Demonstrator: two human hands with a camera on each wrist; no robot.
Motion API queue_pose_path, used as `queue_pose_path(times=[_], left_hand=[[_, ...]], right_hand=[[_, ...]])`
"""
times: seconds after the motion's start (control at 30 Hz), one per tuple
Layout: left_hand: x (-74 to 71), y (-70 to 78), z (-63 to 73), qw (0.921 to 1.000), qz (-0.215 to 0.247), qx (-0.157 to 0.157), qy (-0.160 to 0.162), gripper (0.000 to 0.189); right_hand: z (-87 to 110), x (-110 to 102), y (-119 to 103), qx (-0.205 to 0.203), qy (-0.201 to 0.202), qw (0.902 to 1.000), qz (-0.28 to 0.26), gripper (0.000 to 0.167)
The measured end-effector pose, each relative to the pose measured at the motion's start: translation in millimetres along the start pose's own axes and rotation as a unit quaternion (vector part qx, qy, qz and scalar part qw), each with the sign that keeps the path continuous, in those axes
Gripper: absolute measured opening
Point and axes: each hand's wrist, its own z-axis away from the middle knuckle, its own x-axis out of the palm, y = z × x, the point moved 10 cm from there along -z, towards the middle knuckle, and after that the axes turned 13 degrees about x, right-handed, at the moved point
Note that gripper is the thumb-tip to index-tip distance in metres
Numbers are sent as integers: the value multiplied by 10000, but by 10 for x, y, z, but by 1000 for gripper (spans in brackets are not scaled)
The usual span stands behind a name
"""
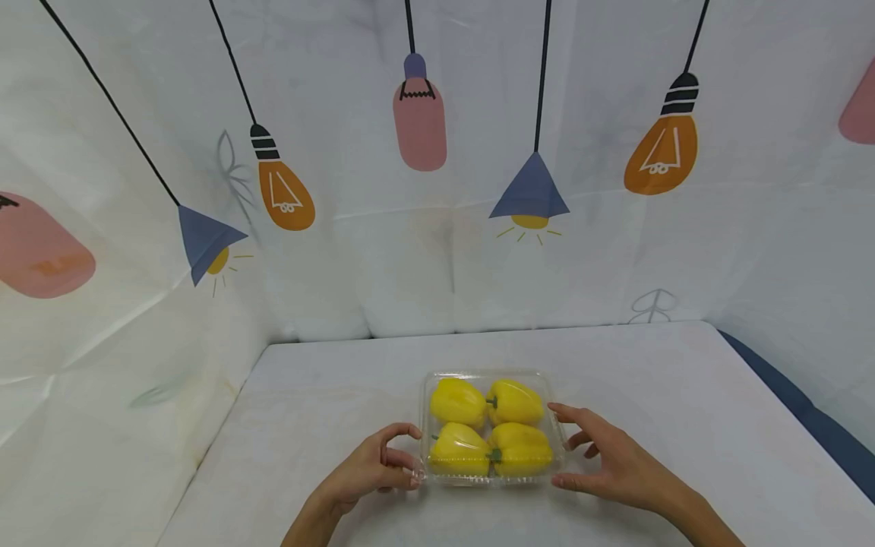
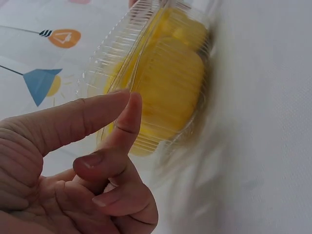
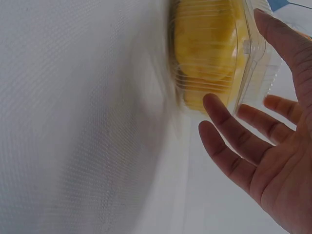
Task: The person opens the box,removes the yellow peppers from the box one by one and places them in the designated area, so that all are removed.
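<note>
A clear plastic clamshell box (image 1: 492, 482) rests on the white table, holding several yellow bell peppers (image 1: 459, 401) with green stems. Its lid is down. At the box's front left corner, my left hand (image 1: 372, 465) pinches the rim; thumb and a fingertip meet there in the left wrist view, the other fingers curling below. Along the right side, my right hand (image 1: 611, 460) has its fingers spread, the thumb near the front right corner and the index finger by the far edge. In the right wrist view, the thumb overlaps the rim; whether it touches is unclear.
The white table (image 1: 328, 387) extends around the box. Behind it hangs a pale cloth backdrop (image 1: 383, 281) printed with lamps and bulbs. Dark blue material (image 1: 786, 395) shows beyond the table's right edge.
</note>
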Motion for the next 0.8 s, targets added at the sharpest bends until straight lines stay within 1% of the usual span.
queue_pose_path(times=[0.17,0.3,0.43,0.6,0.8], left_hand=[[2,8,2,9996,-253,-48,120,51],[38,48,5,9993,-372,41,13,49],[62,56,17,9992,-364,124,-96,52],[49,70,21,9987,-478,184,-83,57],[32,86,25,9979,-592,239,-48,62]], right_hand=[[7,-2,20,124,-85,9999,43,87],[14,-16,39,171,-137,9996,174,87],[30,-16,64,168,-223,9991,333,88],[69,-29,81,4,-190,9988,453,89],[113,-68,51,-347,98,9988,329,79]])
